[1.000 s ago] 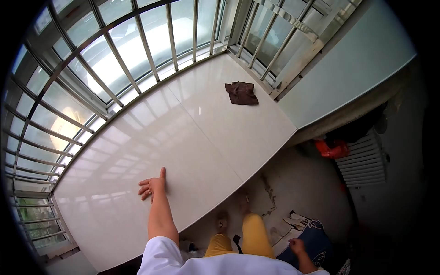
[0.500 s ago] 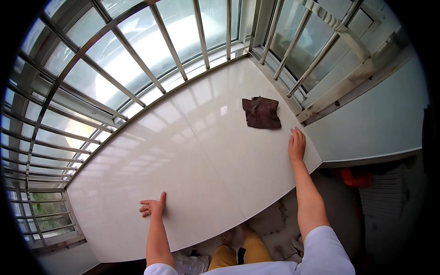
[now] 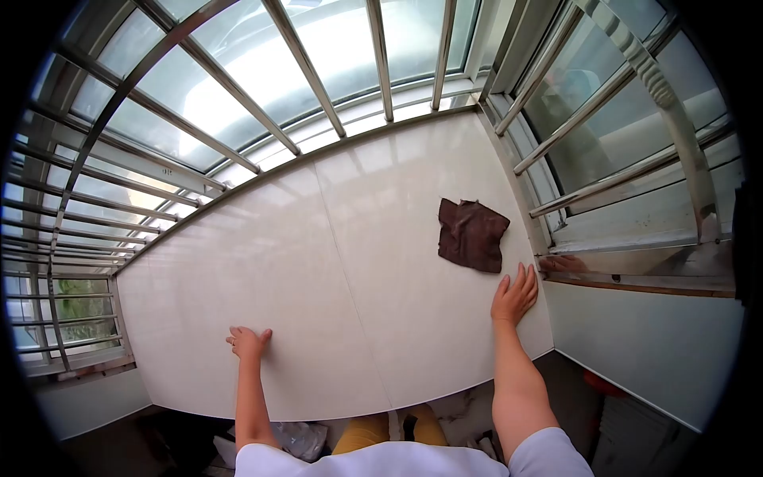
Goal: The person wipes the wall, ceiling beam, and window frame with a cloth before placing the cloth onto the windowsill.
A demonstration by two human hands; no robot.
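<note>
A dark brown cloth (image 3: pixel 474 237), creased and roughly square, lies on the pale, glossy countertop (image 3: pixel 262 270) toward the right. Just below it, my right hand (image 3: pixel 515 296) rests near the counter's right edge, fingers stretched out and slightly apart. That hand is close to the cloth but holds nothing. On the left part of the counter is my left hand (image 3: pixel 249 342), with its thumb spread and fingers partly bent. Nothing shows in it.
Metal window bars (image 3: pixel 302 71) curve along the back and left of the counter. More bars and a metal frame (image 3: pixel 636 266) border the right side. A clear plastic bag (image 3: pixel 300 440) and a red object (image 3: pixel 602 385) sit below the front edge.
The view has shifted, so the cloth appears larger and lower. My right hand now lies nearer the cloth's lower edge, and its fingers have spread. My left hand stays on the left side.
</note>
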